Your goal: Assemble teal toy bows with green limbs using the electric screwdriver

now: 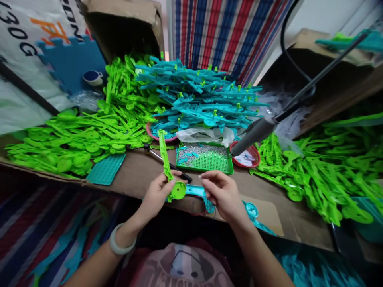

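My left hand is closed on a long lime-green plastic part that stands up from the fingers. A round green disc sits at its lower end, by my thumb. Between my hands is a blue plastic part with a bent end under my right fingers; whether either hand grips it I cannot tell. My right hand pinches a tiny pale piece between thumb and forefinger, too small to name. Beyond the hands, a green tray holds many small silvery pieces and some blue bits.
Green parts are heaped at left, more green parts at right. Blue parts pile high behind the tray. A black-handled tool lies before it. A red basket and a grey lamp-like arm stand right.
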Tool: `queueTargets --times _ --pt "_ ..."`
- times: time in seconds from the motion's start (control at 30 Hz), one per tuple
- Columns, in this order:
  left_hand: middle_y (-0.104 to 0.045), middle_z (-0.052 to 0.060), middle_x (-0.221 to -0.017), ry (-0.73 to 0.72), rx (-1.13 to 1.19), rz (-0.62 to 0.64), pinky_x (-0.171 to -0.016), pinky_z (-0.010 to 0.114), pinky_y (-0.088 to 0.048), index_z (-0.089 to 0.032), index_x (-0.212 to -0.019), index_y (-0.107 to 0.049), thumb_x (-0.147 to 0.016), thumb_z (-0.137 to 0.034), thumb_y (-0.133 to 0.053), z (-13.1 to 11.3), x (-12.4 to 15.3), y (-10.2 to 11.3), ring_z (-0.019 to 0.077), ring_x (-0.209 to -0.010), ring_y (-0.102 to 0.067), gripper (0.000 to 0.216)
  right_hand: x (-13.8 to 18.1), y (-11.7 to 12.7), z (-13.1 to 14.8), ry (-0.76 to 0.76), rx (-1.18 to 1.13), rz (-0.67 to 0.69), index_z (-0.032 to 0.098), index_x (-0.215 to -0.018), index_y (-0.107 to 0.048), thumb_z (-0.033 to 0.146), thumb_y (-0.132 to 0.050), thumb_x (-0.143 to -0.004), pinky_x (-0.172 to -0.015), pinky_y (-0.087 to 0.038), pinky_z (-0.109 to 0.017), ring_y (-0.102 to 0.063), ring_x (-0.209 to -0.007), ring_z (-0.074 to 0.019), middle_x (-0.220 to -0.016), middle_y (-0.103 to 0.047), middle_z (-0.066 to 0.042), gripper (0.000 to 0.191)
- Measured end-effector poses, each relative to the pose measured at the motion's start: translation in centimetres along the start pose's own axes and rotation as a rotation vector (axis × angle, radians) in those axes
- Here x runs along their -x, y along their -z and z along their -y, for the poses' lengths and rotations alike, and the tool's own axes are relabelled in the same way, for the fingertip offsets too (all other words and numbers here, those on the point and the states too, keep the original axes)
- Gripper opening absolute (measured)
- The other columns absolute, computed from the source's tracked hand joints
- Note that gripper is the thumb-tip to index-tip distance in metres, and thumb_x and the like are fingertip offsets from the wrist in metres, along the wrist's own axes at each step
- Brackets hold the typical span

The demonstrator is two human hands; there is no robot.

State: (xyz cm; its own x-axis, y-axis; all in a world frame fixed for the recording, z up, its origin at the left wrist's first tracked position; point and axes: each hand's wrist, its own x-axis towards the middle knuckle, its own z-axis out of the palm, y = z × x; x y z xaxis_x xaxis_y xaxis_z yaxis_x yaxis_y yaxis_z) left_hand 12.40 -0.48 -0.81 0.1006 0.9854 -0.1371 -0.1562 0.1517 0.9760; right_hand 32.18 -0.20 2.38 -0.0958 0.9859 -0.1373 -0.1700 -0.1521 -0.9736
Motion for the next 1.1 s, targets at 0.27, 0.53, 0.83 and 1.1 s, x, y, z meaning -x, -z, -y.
queueTargets --times 0.27,0.53,0.83,1.1 --pt "-0.068 0.010 -0.133 -0.183 -0.435 0.044 -0.102 0.035 -0.049 -0.021 -0.141 -0.055 -0.097 -0.034 -0.053 0.3 0.4 0.1 0.0261 -0.125 -0.062 0.046 -4.0 -3.2 -0.1 -0.073 0.049 0.245 0.018 -0.073 -0.060 0.038 -0.079 -0.075 -0.062 -0.046 -0.025 -0.058 -0.062 -0.0108 -0.065 -0.064 0.002 0.027" --pt "-0.059 0.009 -0.147 -0.144 -0.404 0.111 -0.115 0.036 -0.041 -0.023 -0.148 -0.050 -0.099 -0.034 -0.052 0.4 0.2 0.5 0.0258 -0.139 -0.052 0.051 -4.3 -2.9 -1.0 -0.130 0.095 0.261 0.018 -0.073 -0.058 0.049 -0.083 -0.071 -0.053 -0.036 -0.022 -0.047 -0.053 -0.0073 -0.059 -0.055 0.006 0.040" --pt "-0.066 0.007 -0.139 -0.106 -0.406 0.186 -0.109 0.034 -0.045 -0.023 -0.144 -0.057 -0.098 -0.037 -0.054 0.0 0.3 1.0 0.0276 -0.131 -0.059 0.049 -3.7 -2.7 -0.1 -0.051 0.278 0.274 0.019 -0.072 -0.058 0.035 -0.075 -0.079 -0.054 -0.040 -0.022 -0.054 -0.055 -0.0099 -0.061 -0.063 0.003 0.025" --pt "-0.075 0.009 -0.120 0.007 -0.130 -0.027 -0.098 0.032 -0.052 -0.018 -0.124 -0.072 -0.096 -0.055 -0.055 0.5 0.6 -0.1 0.0259 -0.111 -0.068 0.049 -2.6 -3.2 -0.1 0.029 0.233 0.291 0.020 -0.074 -0.058 0.032 -0.071 -0.084 -0.054 -0.043 -0.023 -0.056 -0.055 -0.0104 -0.064 -0.063 0.002 0.021"
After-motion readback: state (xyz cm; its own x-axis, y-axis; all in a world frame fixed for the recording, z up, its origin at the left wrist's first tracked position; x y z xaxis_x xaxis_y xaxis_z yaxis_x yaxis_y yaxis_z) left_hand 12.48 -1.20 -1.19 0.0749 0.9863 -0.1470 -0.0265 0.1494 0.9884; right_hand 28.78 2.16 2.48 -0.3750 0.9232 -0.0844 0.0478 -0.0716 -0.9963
